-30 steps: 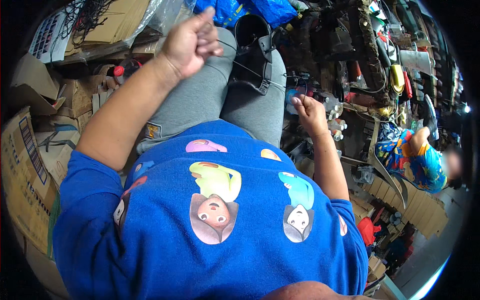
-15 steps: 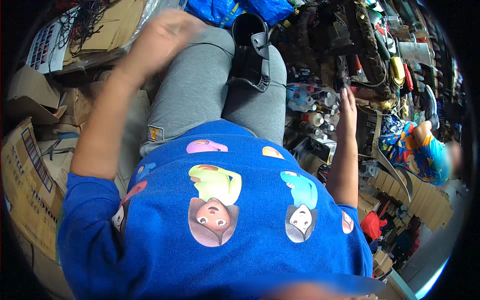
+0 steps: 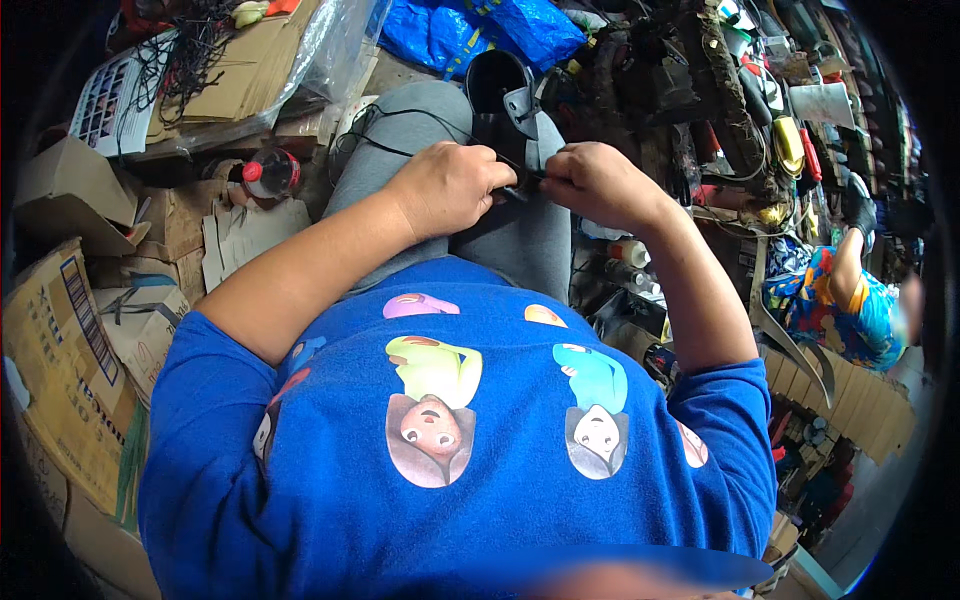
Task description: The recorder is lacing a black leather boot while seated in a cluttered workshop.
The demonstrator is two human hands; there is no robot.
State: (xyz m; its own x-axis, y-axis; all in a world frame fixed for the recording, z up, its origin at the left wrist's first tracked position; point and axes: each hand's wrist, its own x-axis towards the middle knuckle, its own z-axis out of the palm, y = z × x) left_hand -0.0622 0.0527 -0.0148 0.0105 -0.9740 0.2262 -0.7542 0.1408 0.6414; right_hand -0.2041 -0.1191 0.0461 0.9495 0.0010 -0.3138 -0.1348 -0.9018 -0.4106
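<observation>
A black shoe [image 3: 505,100] lies on the person's lap, on the grey trousers [image 3: 420,130], with its open top facing up and away. A thin black thread [image 3: 400,118] runs from it across the left knee. Both hands meet just below the shoe. The left hand [image 3: 450,185] has its grip closed in a fist on something small and dark beside the shoe. The right hand [image 3: 595,180] has its fingers pinched together on the same spot, touching the left hand. What they pinch is too small to tell.

A blue bag [image 3: 470,30] lies past the shoe. Brown cardboard boxes [image 3: 70,340] and a bottle with a red cap [image 3: 268,172] are on the left. Another person in a bright shirt [image 3: 835,300] sits far off on the right.
</observation>
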